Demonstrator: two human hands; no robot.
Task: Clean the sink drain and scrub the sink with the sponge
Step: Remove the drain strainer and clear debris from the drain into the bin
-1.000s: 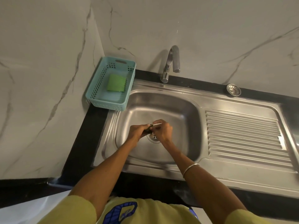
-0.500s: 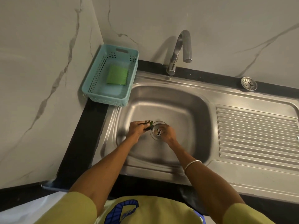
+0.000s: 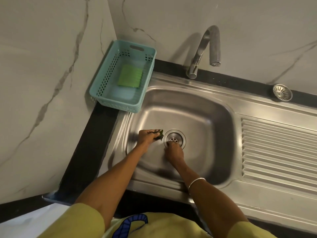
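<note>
- Two bare forearms reach from yellow sleeves (image 3: 82,219) down into the steel sink (image 3: 202,117); a metal bangle (image 3: 195,182) sits on the right wrist.
- Nearest the drain, the right hand (image 3: 174,152) rests at the near rim of the drain (image 3: 174,139), fingertips bent down onto the metal ring. Whether they pinch anything cannot be told; nothing shows between them.
- Just left of the drain, the left hand (image 3: 147,136) has its fingers curled around a clump of dark green debris (image 3: 159,134), which pokes out toward the drain and looks like leafy scraps.
- Risk, as a judgement: the clump looks loosely bunched, so bits could fall back into the open drain holes if the hand tilts or relaxes while lifting out.
- Further risk: the strainer (image 3: 282,92) lies out on the far ledge of the sink, well apart from the drain, so nothing guards the holes.
- Beyond the basin, the sponge (image 3: 130,75) lies flat in the teal basket (image 3: 96,93) at the back left corner, untouched; scrubbing is not yet begun.
- Farthest back, the tap (image 3: 204,48) arches over the basin, with no water visible.
</note>
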